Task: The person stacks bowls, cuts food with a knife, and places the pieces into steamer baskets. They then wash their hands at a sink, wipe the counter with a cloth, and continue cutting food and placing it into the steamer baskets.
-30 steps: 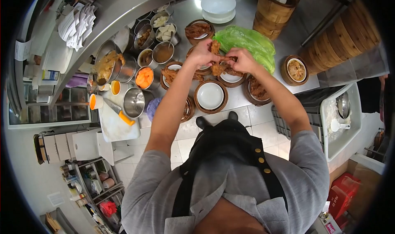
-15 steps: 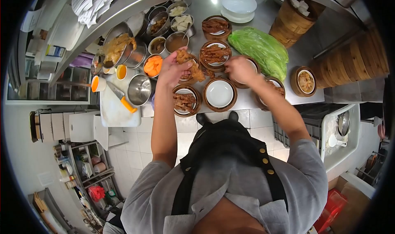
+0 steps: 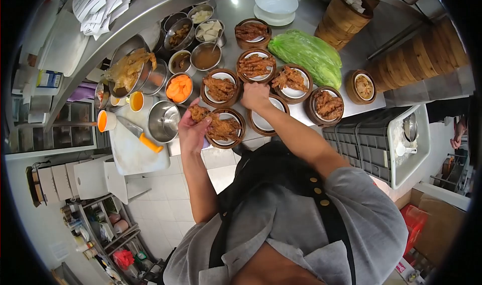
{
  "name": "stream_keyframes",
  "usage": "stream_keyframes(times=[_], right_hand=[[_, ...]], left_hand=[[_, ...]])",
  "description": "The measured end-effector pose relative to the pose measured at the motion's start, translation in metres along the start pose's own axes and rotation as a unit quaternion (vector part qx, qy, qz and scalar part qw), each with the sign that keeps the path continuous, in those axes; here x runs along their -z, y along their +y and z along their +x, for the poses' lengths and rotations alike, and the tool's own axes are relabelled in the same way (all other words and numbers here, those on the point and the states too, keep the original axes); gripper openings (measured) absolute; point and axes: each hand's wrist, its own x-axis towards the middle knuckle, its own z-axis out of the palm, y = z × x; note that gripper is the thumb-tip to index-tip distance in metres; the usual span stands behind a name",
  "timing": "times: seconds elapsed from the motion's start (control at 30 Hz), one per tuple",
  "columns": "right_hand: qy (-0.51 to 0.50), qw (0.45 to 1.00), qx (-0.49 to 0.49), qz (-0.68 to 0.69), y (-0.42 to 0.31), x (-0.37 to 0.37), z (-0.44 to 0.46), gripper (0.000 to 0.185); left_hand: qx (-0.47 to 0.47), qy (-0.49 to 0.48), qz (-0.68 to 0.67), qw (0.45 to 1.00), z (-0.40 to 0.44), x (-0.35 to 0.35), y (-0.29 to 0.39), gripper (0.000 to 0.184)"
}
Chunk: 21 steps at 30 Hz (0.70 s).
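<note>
My left hand (image 3: 190,134) is closed around brown chicken feet (image 3: 202,115), beside a bamboo steamer basket (image 3: 239,139) whose plate holds more chicken feet (image 3: 224,128). My right hand (image 3: 256,95) is bent into a fist among the baskets; its fingertips are hidden, so what they hold cannot be made out. Beneath my right forearm sits a basket with a bare white plate (image 3: 262,123). Around it stand several baskets with chicken feet on white plates, among them a left one (image 3: 220,88), a middle one (image 3: 256,64) and a right one (image 3: 291,80).
Sliced carrots (image 3: 179,88), a steel bowl (image 3: 164,120) and sauce bowls (image 3: 206,56) stand left. An orange-handled knife (image 3: 149,142) lies on a cutting board (image 3: 135,157). Behind are a green leafy bundle (image 3: 309,56) and stacked steamers (image 3: 419,59). A crate (image 3: 359,149) stands right.
My left hand has moved toward me and left with chicken feet, uncovering the left basket. My right hand has shifted left, off the right basket, whose plate now shows chicken feet. The view has shifted slightly.
</note>
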Motion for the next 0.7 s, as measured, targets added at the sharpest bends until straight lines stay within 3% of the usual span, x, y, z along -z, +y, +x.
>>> stream_keyframes(times=[0.2, 0.33, 0.47, 0.53, 0.67, 0.7], right_hand=[[0.05, 0.997, -0.046, -0.026, -0.019, -0.01, -0.009, 0.056], [0.101, 0.995, -0.025, 0.013, -0.014, -0.005, -0.011, 0.041], [0.185, 0.981, -0.027, 0.046, 0.002, 0.022, -0.018, 0.02], [0.285, 0.95, 0.024, 0.122, 0.027, 0.043, -0.037, 0.017], [0.295, 0.902, -0.075, 0.307, 0.1, 0.06, -0.069, 0.006], [0.325, 0.909, -0.045, 0.257, 0.127, 0.04, -0.059, 0.007]], left_hand=[[0.002, -0.028, -0.037, 0.999, 0.0, 0.007, -0.009, 0.062], [-0.009, -0.049, -0.023, 0.998, 0.005, 0.014, -0.014, 0.061], [0.006, -0.065, -0.019, 0.998, 0.011, 0.008, -0.016, 0.045], [0.014, -0.077, -0.026, 0.997, 0.013, -0.001, -0.015, 0.045], [0.06, -0.107, -0.051, 0.991, 0.022, -0.033, -0.018, 0.046], [0.061, -0.121, -0.043, 0.99, 0.03, -0.039, -0.029, 0.048]])
